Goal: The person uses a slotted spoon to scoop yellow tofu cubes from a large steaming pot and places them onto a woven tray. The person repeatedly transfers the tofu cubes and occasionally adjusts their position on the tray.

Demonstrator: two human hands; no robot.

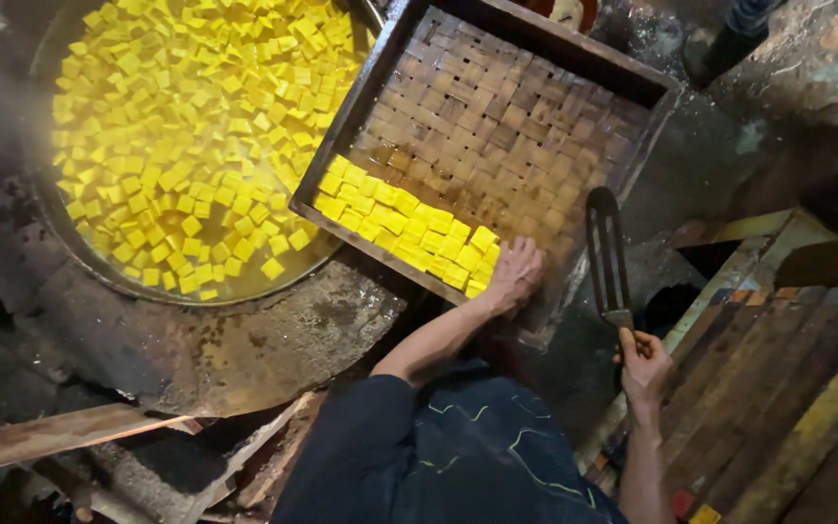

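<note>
Yellow cubes (409, 228): lying in rows along the tray's near-left edge, beside the pan.
Left hand (516, 274): fingers spread, pressing flat on the row's end, gripping nothing.
Right hand (644, 367): closing around the spatula (606, 254) handle.
Spatula axis: blade pointing away, up-frame, long axis near vertical, hovering off the tray's right corner.
Doing it well: keeping rows tight and pushing gently seems wise; cubes look soft.
Tray (535, 126): woven, mostly bare, tilting over the pan (109, 277).

Dim, warm scene; light falls from above on the centre; dark, soft edges.
</note>
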